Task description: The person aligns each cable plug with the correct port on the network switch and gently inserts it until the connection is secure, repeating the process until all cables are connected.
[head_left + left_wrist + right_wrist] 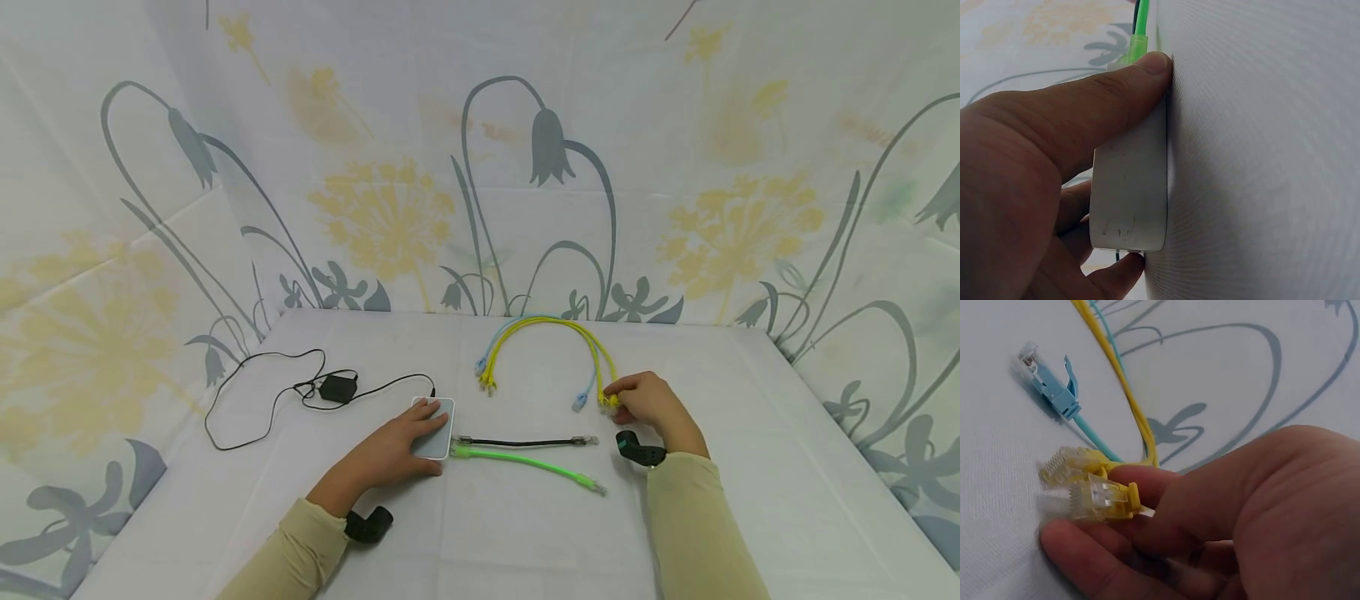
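On the worktop [540, 542], the adapter [337, 388] lies between 9 and 10 o'clock from the box [432, 452], its cord [393, 382] reaching the box's 12 o'clock edge. Your left grip [393, 450] holds the box, fingers over the top, thumb against its side. The black cable [525, 443] and green cable [525, 459] stretch out towards 3 o'clock, while the blue cable [1057, 397] and yellow cables [551, 320] arch together around 2 o'clock. Furthest right, your right grip [647, 402] pinches the yellow cables by their plugs [1110, 499].
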A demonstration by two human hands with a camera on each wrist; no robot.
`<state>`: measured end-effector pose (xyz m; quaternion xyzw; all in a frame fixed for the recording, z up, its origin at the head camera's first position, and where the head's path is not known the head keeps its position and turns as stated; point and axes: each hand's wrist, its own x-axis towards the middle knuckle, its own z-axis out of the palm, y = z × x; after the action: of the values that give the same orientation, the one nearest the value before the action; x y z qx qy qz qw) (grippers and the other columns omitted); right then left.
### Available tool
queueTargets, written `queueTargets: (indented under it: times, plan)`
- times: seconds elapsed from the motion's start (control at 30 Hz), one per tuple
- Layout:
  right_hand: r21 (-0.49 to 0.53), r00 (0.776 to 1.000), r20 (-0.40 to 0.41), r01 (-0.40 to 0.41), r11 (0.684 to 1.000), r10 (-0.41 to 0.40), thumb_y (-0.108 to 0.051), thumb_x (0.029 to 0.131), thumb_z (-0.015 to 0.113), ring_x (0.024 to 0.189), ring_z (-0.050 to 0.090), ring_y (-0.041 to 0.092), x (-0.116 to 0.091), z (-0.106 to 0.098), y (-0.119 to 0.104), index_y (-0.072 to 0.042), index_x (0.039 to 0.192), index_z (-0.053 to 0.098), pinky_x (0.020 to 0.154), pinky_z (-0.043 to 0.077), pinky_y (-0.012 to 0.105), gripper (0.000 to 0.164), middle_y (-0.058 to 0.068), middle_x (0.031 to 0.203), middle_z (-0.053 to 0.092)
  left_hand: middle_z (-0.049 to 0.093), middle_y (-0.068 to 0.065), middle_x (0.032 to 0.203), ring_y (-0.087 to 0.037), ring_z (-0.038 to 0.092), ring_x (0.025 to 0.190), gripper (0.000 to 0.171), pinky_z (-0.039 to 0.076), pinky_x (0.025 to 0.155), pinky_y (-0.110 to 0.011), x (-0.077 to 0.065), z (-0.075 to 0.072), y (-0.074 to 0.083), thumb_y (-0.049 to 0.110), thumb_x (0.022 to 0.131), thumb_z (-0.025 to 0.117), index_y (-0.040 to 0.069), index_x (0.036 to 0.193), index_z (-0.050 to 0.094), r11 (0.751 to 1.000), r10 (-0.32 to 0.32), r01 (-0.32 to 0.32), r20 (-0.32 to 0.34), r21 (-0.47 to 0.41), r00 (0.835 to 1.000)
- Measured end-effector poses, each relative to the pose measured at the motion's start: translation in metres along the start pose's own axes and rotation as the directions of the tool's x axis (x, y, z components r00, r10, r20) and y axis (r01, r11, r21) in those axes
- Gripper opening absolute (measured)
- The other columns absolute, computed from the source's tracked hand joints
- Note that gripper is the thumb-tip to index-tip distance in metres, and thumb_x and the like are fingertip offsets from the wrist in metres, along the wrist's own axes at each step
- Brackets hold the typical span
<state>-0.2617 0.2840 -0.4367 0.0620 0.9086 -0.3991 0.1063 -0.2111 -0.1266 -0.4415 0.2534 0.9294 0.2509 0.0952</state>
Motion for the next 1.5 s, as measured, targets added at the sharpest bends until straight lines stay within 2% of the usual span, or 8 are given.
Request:
queueTargets:
  times: [0.13, 0.43, 0.73, 0.97, 1.13, 1.23, 1.37, 1.5]
  plan:
    - [0.042, 0.999, 0.043, 0.026, 0.999, -0.028, 0.001, 0.087, 0.053, 0.069, 0.068, 0.011, 0.000, 0.002, -0.003, 0.000, 0.118, 0.067, 0.067, 0.056, 0.028, 0.034, 0.019, 0.111, 0.065, 0.029, -0.006, 0.159, -0.030, 0.018, 0.150, 0.076, 0.028, 0.115, -0.052, 0.000, 0.000, 0.000, 0.035, 0.082, 0.076, 0.014, 0.147, 0.043, 1.000, 0.003, -0.003, 0.002, 0.005, 1.000]
    - [-0.167, 0.989, 0.047, 0.144, 0.975, -0.138, -0.010, 0.080, 0.063, 0.068, 0.061, 0.013, -0.002, 0.004, -0.012, -0.011, 0.109, 0.074, 0.066, 0.046, 0.028, 0.031, 0.002, 0.090, 0.071, 0.029, -0.007, 0.159, -0.031, 0.019, 0.150, 0.077, 0.029, 0.114, -0.053, 0.000, 0.001, -0.003, 0.036, 0.082, 0.077, 0.014, 0.147, 0.043, 1.000, 0.015, -0.015, -0.003, 0.011, 1.000]
    - [-0.197, 0.982, 0.059, 0.188, 0.962, -0.179, -0.017, 0.083, 0.072, 0.075, 0.061, 0.014, -0.001, 0.013, -0.018, -0.011, 0.105, 0.073, 0.068, 0.049, 0.028, 0.023, 0.005, 0.098, 0.072, 0.029, -0.004, 0.160, -0.029, 0.019, 0.150, 0.076, 0.030, 0.114, -0.051, -0.001, 0.002, -0.002, 0.036, 0.082, 0.077, 0.017, 0.147, 0.043, 1.000, 0.000, 0.000, -0.006, 0.016, 1.000]
    - [-0.294, 0.969, 0.021, 0.241, 0.925, -0.246, -0.023, 0.079, 0.075, 0.078, 0.053, 0.018, 0.002, 0.020, -0.025, -0.016, 0.093, 0.075, 0.068, 0.042, 0.029, 0.016, 0.002, 0.084, 0.064, 0.029, -0.006, 0.159, -0.031, 0.020, 0.149, 0.076, 0.031, 0.113, -0.053, 0.000, 0.002, -0.004, 0.036, 0.082, 0.076, 0.015, 0.147, 0.044, 1.000, 0.022, -0.022, -0.011, 0.014, 1.000]
    - [-0.319, 0.960, 0.008, 0.267, 0.909, -0.279, -0.021, 0.077, 0.077, 0.082, 0.052, 0.020, 0.000, 0.025, -0.031, -0.014, 0.092, 0.076, 0.072, 0.043, 0.033, 0.016, 0.005, 0.092, 0.060, 0.029, -0.007, 0.159, -0.031, 0.020, 0.149, 0.076, 0.030, 0.114, -0.053, 0.001, 0.002, -0.004, 0.036, 0.082, 0.076, 0.015, 0.147, 0.043, 1.000, 0.027, -0.027, -0.010, 0.012, 1.000]
    - [-0.327, 0.952, 0.002, 0.291, 0.899, -0.307, -0.020, 0.076, 0.076, 0.084, 0.055, 0.021, -0.002, 0.027, -0.036, -0.014, 0.089, 0.077, 0.076, 0.045, 0.036, 0.013, 0.006, 0.096, 0.064, 0.029, -0.006, 0.159, -0.032, 0.020, 0.149, 0.077, 0.029, 0.114, -0.053, 0.001, 0.002, -0.004, 0.037, 0.082, 0.076, 0.015, 0.147, 0.043, 1.000, 0.026, -0.026, -0.011, 0.010, 1.000]
    - [-0.324, 0.951, 0.011, 0.295, 0.899, -0.308, -0.020, 0.079, 0.075, 0.082, 0.058, 0.017, -0.002, 0.031, -0.040, -0.015, 0.086, 0.076, 0.076, 0.048, 0.036, 0.009, 0.000, 0.089, 0.071, 0.029, -0.006, 0.160, -0.031, 0.019, 0.150, 0.076, 0.029, 0.114, -0.053, 0.000, 0.002, -0.004, 0.037, 0.082, 0.076, 0.015, 0.147, 0.043, 1.000, 0.022, -0.022, -0.009, 0.009, 1.000]
    - [-0.318, 0.946, 0.024, 0.315, 0.894, -0.325, -0.021, 0.081, 0.075, 0.077, 0.059, 0.012, -0.003, 0.036, -0.045, -0.015, 0.087, 0.074, 0.074, 0.049, 0.033, 0.009, -0.004, 0.081, 0.070, 0.029, -0.007, 0.159, -0.032, 0.020, 0.149, 0.076, 0.029, 0.114, -0.054, 0.000, 0.001, -0.002, 0.036, 0.082, 0.076, 0.014, 0.147, 0.044, 1.000, 0.026, -0.026, -0.007, 0.007, 1.000]
